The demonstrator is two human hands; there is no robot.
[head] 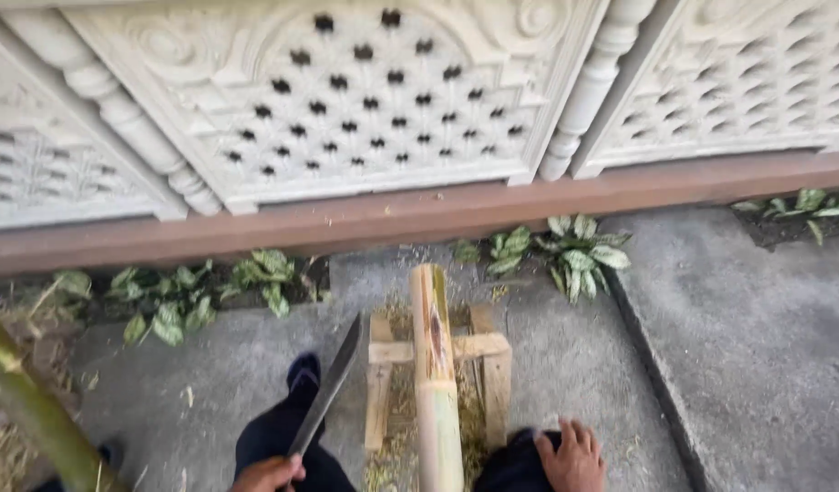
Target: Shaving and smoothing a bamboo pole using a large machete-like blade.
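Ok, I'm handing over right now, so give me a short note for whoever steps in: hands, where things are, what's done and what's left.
Left hand: gripping the handle of a machete, blade raised and angled up toward the bamboo.
Right hand: open, resting flat on the right knee, holding nothing.
Bamboo pole: lies lengthwise over a small wooden stand on the concrete, far end toward the wall.
Done: the far end of the pole is already cut open along its top, with shavings under the stand.
Left: the near part of the pole looks uncut. The blade is not touching it.
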